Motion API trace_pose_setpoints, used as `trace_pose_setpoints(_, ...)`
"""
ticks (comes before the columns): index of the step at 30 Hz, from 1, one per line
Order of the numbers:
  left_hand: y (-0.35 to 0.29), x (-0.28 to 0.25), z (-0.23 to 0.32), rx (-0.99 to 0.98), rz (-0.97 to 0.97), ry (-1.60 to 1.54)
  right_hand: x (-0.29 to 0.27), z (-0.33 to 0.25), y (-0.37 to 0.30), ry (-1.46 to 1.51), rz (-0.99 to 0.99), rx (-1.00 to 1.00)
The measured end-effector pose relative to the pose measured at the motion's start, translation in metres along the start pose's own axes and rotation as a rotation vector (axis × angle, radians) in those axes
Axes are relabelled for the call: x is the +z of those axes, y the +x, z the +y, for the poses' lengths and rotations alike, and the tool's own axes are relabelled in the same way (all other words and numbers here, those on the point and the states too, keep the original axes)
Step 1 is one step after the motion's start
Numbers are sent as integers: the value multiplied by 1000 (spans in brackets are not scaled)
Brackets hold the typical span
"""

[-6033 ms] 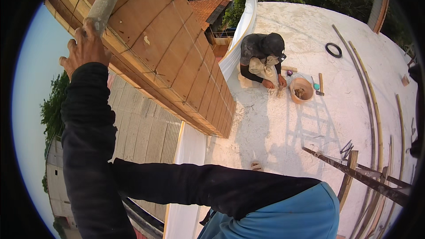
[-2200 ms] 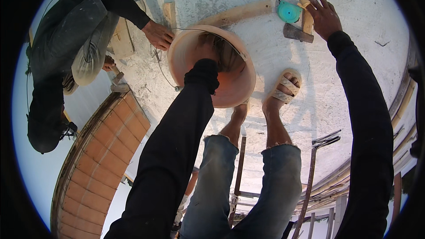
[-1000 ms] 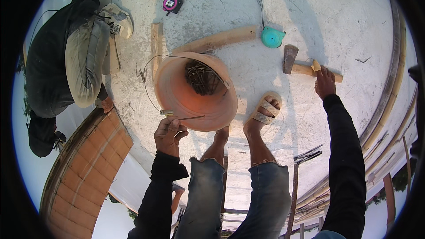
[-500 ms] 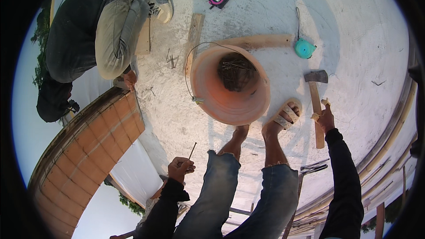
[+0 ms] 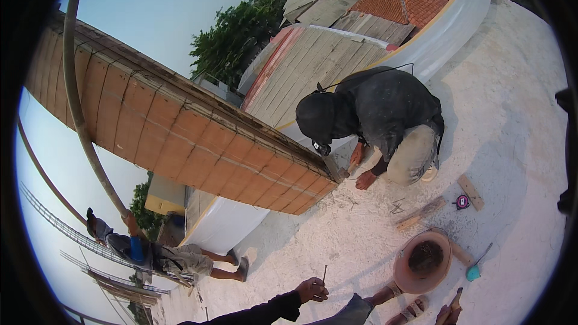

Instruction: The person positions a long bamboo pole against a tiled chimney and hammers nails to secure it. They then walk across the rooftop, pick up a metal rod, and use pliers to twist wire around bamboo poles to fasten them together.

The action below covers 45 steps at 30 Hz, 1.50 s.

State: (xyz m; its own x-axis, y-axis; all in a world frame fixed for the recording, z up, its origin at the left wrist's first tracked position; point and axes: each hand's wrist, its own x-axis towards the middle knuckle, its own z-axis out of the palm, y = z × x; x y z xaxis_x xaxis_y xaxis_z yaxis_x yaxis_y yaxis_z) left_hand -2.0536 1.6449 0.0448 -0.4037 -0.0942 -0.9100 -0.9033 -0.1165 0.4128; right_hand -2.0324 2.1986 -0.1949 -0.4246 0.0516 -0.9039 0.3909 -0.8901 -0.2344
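At the bottom centre, my left hand [image 5: 312,290] is closed around a long nail [image 5: 325,273] that sticks up from the fingers. My right hand [image 5: 447,314], cut off by the lower edge, is closed on the hatchet's wooden handle [image 5: 458,296]; the hatchet's head does not show. Between my hands and a little farther off stands an orange bucket [image 5: 444,251] with a dark heap of nails in its bottom, close to my sandalled feet [image 5: 415,309].
A person in black [image 5: 391,108] crouches beside the end of a long orange panelled formwork box [image 5: 198,144]. Another person [image 5: 141,253] stands left, holding a long pole [image 5: 84,114]. A turquoise tape measure [image 5: 473,272], pink-black tape measure [image 5: 462,202], boards [image 5: 421,213] and loose nails [image 5: 397,206] lie on the concrete.
The view has swung left and up, bringing the formwork, roofs and a second person into sight. My right hand has taken hold of the hatchet that lay on the floor. The nail stays in my left.
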Motion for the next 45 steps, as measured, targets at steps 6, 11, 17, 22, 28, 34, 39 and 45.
trace_pose_setpoints(6,-89,-16,-41,276,-109,-259,190,18,-172,-548,-261,12)
trace_pose_setpoints(11,-152,-26,-87,412,49,-464,334,49,-282,-917,-543,-21)
trace_pose_setpoints(17,-210,-47,-74,686,360,-615,436,92,-372,-1316,-853,-67)
trace_pose_setpoints(22,-254,-122,-35,806,588,-527,451,172,-421,-1530,-977,0)
trace_pose_setpoints(28,-301,-278,20,1087,948,-608,446,272,-468,-1720,-1032,92)
trace_pose_setpoints(34,-418,-478,126,1465,1509,-330,512,360,-536,-1727,-1146,91)
trace_pose_setpoints(39,-535,-599,251,1711,1942,21,612,419,-627,-1612,-1267,73)
trace_pose_setpoints(45,-602,-679,364,1834,2199,208,769,418,-753,-1409,-1666,-542)
